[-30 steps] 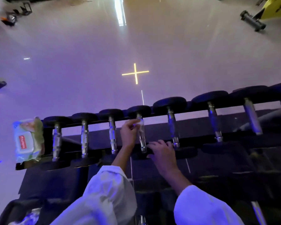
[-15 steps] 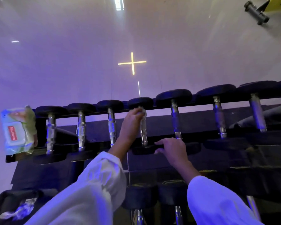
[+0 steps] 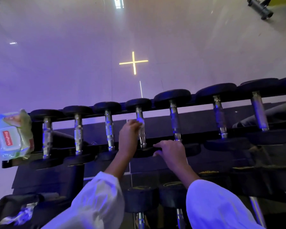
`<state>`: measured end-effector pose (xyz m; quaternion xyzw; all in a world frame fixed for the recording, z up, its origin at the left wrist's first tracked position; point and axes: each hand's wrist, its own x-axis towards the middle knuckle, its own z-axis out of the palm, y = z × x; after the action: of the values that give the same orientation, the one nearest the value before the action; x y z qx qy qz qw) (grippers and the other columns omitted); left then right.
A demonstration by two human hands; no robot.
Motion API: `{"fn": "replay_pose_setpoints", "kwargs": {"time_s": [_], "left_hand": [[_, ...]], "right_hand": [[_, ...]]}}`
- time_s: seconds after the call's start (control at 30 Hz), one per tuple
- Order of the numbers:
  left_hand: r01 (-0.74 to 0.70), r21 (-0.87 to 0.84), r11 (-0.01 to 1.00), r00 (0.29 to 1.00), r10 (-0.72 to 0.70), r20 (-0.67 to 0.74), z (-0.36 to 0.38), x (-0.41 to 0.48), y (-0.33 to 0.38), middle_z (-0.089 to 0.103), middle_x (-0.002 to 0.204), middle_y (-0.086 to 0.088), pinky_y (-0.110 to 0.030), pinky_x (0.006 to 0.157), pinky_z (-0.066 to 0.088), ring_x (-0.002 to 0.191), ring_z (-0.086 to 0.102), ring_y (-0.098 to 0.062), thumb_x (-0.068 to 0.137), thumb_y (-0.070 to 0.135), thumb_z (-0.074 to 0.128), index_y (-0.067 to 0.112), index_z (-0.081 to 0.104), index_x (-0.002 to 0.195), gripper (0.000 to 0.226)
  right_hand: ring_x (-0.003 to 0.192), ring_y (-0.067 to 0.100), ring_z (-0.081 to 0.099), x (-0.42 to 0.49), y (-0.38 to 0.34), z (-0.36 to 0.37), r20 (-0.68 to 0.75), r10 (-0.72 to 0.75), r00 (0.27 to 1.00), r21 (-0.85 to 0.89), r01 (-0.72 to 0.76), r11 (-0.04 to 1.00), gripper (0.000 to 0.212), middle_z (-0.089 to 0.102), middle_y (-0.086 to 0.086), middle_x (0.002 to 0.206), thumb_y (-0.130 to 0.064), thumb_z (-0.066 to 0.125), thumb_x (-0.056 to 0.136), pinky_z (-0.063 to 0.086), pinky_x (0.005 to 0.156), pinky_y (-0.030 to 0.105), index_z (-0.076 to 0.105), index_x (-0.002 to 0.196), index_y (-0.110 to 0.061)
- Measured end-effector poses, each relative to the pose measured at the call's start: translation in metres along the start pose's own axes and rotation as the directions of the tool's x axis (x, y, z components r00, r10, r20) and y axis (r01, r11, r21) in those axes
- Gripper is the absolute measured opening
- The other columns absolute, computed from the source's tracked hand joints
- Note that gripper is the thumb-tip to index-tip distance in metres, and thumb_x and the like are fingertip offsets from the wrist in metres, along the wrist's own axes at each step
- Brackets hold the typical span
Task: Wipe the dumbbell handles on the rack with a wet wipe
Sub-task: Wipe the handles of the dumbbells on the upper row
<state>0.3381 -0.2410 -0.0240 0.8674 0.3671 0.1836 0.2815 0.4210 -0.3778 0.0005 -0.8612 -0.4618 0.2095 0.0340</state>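
Observation:
Several black dumbbells with chrome handles lie side by side on the top tier of a black rack (image 3: pixel 155 109). My left hand (image 3: pixel 128 136) grips a white wet wipe (image 3: pixel 141 123) wrapped round the middle of the fourth handle from the left (image 3: pixel 139 113). My right hand (image 3: pixel 170 152) rests on the near black head of that same dumbbell (image 3: pixel 143 153), fingers curled over it. A green pack of wet wipes (image 3: pixel 12 135) with a red label stands at the rack's left end.
A lower tier holds more dumbbells (image 3: pixel 139 197) under my arms. A black bag (image 3: pixel 15 210) with crumpled material sits at the bottom left. Beyond the rack lies glossy floor with a yellow cross mark (image 3: pixel 133 62). Dark equipment (image 3: pixel 259 7) stands at the top right.
My left hand slid the wipe along the fourth handle, up towards the far head and then back down to the middle. My right hand stayed on the near head.

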Motion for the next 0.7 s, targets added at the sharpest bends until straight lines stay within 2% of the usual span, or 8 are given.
{"fn": "replay_pose_setpoints", "kwargs": {"time_s": [0.07, 0.13, 0.27, 0.33, 0.43, 0.5, 0.6, 0.7], "left_hand": [[-0.045, 0.031, 0.999, 0.997, 0.043, 0.062, 0.001, -0.027, -0.004, 0.067, 0.093, -0.009, -0.031, 0.070, 0.049, 0.082, 0.065, -0.027, 0.081, 0.004, 0.064, 0.006, 0.073, 0.096, 0.018], [-0.047, 0.017, 0.999, 0.998, 0.046, 0.048, 0.000, -0.026, -0.004, 0.067, 0.093, -0.010, -0.026, 0.070, 0.045, 0.082, 0.066, -0.026, 0.080, -0.001, 0.063, 0.004, 0.073, 0.095, 0.019], [0.122, -0.107, 0.987, 0.987, -0.132, -0.088, -0.002, 0.027, 0.014, 0.068, 0.106, -0.011, -0.013, 0.074, 0.035, 0.095, 0.063, -0.025, 0.081, -0.006, 0.057, 0.001, 0.072, 0.099, 0.024], [0.172, -0.146, 0.974, 0.978, -0.186, -0.092, 0.000, 0.039, 0.020, 0.066, 0.112, -0.009, -0.016, 0.078, 0.039, 0.100, 0.062, -0.025, 0.084, -0.001, 0.058, 0.003, 0.070, 0.104, 0.023], [0.159, -0.091, 0.983, 0.987, -0.161, -0.018, 0.004, 0.008, 0.016, 0.063, 0.118, -0.009, -0.021, 0.085, 0.040, 0.101, 0.062, -0.023, 0.089, 0.017, 0.062, 0.006, 0.070, 0.106, 0.022], [0.180, -0.133, 0.975, 0.984, -0.179, 0.018, 0.004, -0.024, 0.008, 0.066, 0.111, -0.008, -0.015, 0.080, 0.039, 0.096, 0.064, -0.021, 0.085, 0.013, 0.066, 0.004, 0.072, 0.099, 0.018], [0.283, -0.254, 0.925, 0.956, -0.295, -0.007, 0.004, -0.030, 0.002, 0.069, 0.093, -0.007, -0.018, 0.074, 0.044, 0.085, 0.064, -0.018, 0.079, 0.003, 0.068, 0.005, 0.071, 0.090, 0.012], [0.382, -0.350, 0.856, 0.906, -0.421, -0.041, 0.004, 0.016, 0.007, 0.069, 0.097, -0.008, -0.016, 0.072, 0.040, 0.086, 0.062, -0.017, 0.082, 0.003, 0.063, 0.005, 0.067, 0.101, 0.020]], "right_hand": [[0.115, 0.018, 0.054, 0.000, 0.001, 0.000, 0.012, -0.011, 1.000, -0.002, 0.011, 1.000, 0.041, 0.061, -0.006, 0.122, -0.043, 0.052, 0.088, 0.035, 0.089, 0.030, 0.054, 0.128, -0.032], [0.114, 0.018, 0.054, 0.000, 0.002, 0.001, 0.010, -0.015, 1.000, -0.007, 0.015, 1.000, 0.041, 0.061, -0.006, 0.123, -0.043, 0.051, 0.088, 0.035, 0.089, 0.029, 0.054, 0.128, -0.032], [0.114, 0.018, 0.054, -0.001, 0.001, 0.000, 0.010, -0.020, 1.000, -0.025, 0.020, 0.999, 0.042, 0.061, -0.006, 0.123, -0.044, 0.050, 0.088, 0.034, 0.090, 0.029, 0.053, 0.129, -0.032], [0.114, 0.018, 0.054, -0.001, 0.002, 0.001, 0.010, -0.021, 1.000, -0.017, 0.021, 1.000, 0.042, 0.061, -0.006, 0.123, -0.044, 0.050, 0.089, 0.033, 0.091, 0.031, 0.053, 0.129, -0.032], [0.114, 0.017, 0.053, 0.000, 0.004, 0.003, 0.001, -0.038, 0.999, -0.042, 0.038, 0.998, 0.041, 0.060, -0.007, 0.124, -0.043, 0.049, 0.090, 0.033, 0.093, 0.031, 0.052, 0.129, -0.032], [0.114, 0.017, 0.052, 0.001, 0.005, 0.005, -0.001, -0.044, 0.999, -0.033, 0.044, 0.999, 0.040, 0.060, -0.007, 0.123, -0.042, 0.048, 0.091, 0.032, 0.093, 0.031, 0.052, 0.129, -0.032], [0.113, 0.018, 0.053, 0.002, 0.005, 0.006, -0.004, -0.045, 0.999, -0.028, 0.045, 0.999, 0.040, 0.060, -0.007, 0.122, -0.044, 0.048, 0.090, 0.032, 0.092, 0.031, 0.053, 0.128, -0.032], [0.114, 0.018, 0.053, 0.000, 0.004, 0.007, -0.029, -0.050, 0.998, -0.012, 0.050, 0.999, 0.041, 0.061, -0.006, 0.122, -0.044, 0.049, 0.089, 0.030, 0.094, 0.031, 0.054, 0.128, -0.031]]}}
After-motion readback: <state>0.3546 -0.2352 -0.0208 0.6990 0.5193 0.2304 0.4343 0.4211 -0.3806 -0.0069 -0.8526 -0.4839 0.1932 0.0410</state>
